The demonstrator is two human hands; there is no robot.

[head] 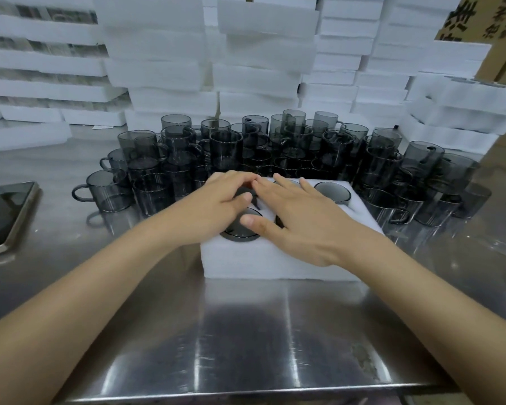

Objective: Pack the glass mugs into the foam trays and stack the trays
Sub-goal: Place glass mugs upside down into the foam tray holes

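White foam tray [275, 264], mid-desk [246, 331], long axis left-right; grey glass mugs [332, 192] seated in its pockets. Left grip [216, 206], right grip [301, 220]: flat, fingers loose, resting directly on top, holding nothing. Loose mugs [225, 147] just beyond.

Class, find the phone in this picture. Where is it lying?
In the head view the phone lies flat at the far left on the steel table, left of the nearest loose glass mug and of the foam tray.

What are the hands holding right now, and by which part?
Nothing is gripped. Left hand and right hand rest on top of the mugs seated in the foam tray.
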